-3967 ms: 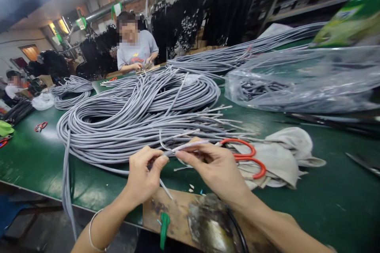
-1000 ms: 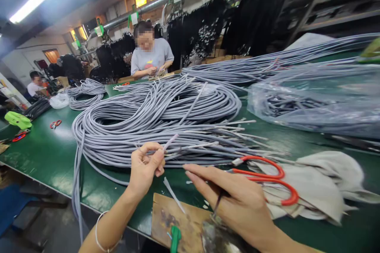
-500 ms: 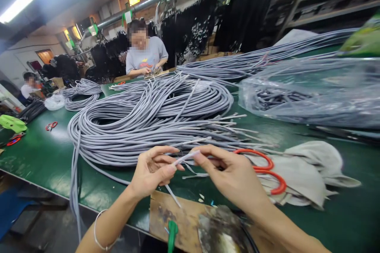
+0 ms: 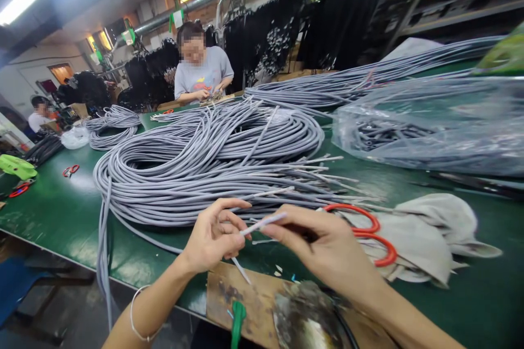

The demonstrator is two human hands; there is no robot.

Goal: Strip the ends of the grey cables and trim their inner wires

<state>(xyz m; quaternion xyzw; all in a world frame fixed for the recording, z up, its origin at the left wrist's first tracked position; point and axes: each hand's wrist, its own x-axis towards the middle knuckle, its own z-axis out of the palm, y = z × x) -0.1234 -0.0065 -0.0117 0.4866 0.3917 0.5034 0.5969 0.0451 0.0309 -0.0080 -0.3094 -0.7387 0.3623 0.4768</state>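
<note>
My left hand point(image 4: 213, 240) pinches the end of a thin grey cable point(image 4: 262, 223), whose pale stripped tip points right toward my right hand point(image 4: 323, 245). The fingers of my right hand close on that tip. Both hands hover just above the near edge of the green table point(image 4: 53, 212), in front of a big coil of grey cables point(image 4: 213, 158) whose stripped ends fan out to the right. Red-handled scissors point(image 4: 368, 229) lie on a beige cloth point(image 4: 429, 240) right behind my right hand.
A stained wooden board point(image 4: 254, 300) with a green clip sits at the table edge below my hands. A clear plastic bag point(image 4: 429, 125) of dark parts lies at the right. More cable coils point(image 4: 114, 125) and small scissors point(image 4: 70, 170) lie left. A person in grey point(image 4: 202, 73) works across the table.
A second ago my right hand was low over the board, apart from the cable. It rose and met my left hand at the cable tip, where both now hold it.
</note>
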